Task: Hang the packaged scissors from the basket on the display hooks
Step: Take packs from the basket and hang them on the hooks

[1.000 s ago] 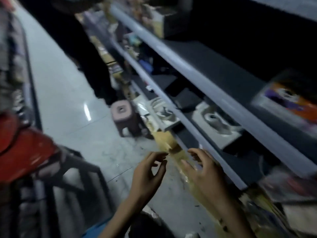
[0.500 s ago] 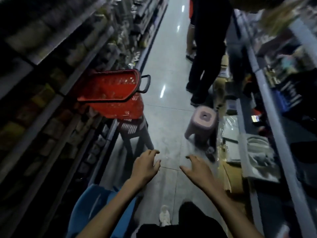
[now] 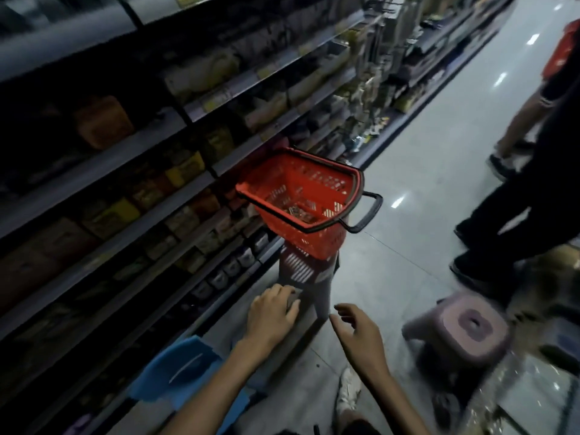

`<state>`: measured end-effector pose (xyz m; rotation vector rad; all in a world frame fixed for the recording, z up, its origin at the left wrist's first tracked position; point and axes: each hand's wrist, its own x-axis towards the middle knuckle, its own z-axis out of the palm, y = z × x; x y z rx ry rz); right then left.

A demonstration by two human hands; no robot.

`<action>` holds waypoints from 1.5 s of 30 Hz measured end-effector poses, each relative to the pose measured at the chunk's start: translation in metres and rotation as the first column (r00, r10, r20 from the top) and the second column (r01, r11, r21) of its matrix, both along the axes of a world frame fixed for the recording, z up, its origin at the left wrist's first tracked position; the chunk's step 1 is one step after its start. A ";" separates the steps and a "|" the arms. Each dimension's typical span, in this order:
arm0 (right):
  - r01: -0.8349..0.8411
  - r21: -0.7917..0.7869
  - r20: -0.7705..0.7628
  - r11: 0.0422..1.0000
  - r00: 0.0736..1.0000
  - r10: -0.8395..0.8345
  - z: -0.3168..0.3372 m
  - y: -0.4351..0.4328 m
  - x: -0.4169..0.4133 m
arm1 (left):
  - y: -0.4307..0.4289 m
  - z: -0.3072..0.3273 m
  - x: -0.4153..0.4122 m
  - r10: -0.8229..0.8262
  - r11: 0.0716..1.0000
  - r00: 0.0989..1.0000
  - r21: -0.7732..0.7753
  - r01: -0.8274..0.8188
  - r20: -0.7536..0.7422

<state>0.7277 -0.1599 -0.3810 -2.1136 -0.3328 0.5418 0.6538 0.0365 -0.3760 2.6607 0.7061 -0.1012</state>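
Nearer basket (image 3: 298, 196) now: left hand (image 3: 271, 315), right hand (image 3: 361, 335); handle (image 3: 371, 215) points right.

- red basket (image 3: 314, 243) sits on a dark slotted stand (image 3: 298, 271) in the aisle, just beside the shelving (image 3: 125, 158) on my left; its black handle (image 3: 373, 211) sticks out right
- packaged items (image 3: 298, 213) lie in the basket bottom, too blurred to identify
- my left hand (image 3: 271, 312) is low by the stand's foot, fingers loosely bent, holding nothing; contact unclear
- my right hand (image 3: 361, 332) hovers beside it, fingers spread
- blue stool (image 3: 179, 368) is lower left, purple stool (image 3: 464, 328) right, another person's legs (image 3: 518, 221) beyond
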 end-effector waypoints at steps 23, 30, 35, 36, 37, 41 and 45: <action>-0.371 -0.675 0.356 0.637 0.593 0.722 -0.063 0.167 0.309 | 0.122 -0.085 0.243 0.224 0.974 0.967 0.068 -0.217 -0.125; -0.392 -0.771 0.273 0.502 0.508 0.817 -0.076 0.181 0.334 | 0.140 -0.114 0.260 0.205 0.978 0.962 0.005 -0.207 -0.181; -0.408 -0.820 0.146 0.402 0.531 0.835 -0.079 0.205 0.348 | 0.140 -0.130 0.267 0.298 0.955 0.950 0.019 -0.297 -0.089; -0.457 -0.823 0.059 0.338 0.522 0.851 -0.082 0.216 0.354 | 0.139 -0.131 0.270 0.317 0.948 0.945 0.017 -0.317 -0.074; -0.522 -0.810 -0.035 0.267 0.497 0.867 -0.088 0.226 0.361 | 0.139 -0.133 0.273 0.339 0.941 0.939 0.017 -0.338 -0.058; -0.742 -0.667 -0.311 0.067 0.359 0.880 -0.120 0.275 0.390 | 0.137 -0.135 0.281 0.416 0.909 0.909 0.016 -0.417 0.028; -0.791 -0.612 -0.394 -0.005 0.300 0.869 -0.171 0.316 0.410 | 0.129 -0.129 0.293 0.589 0.808 0.808 0.033 -0.589 -0.018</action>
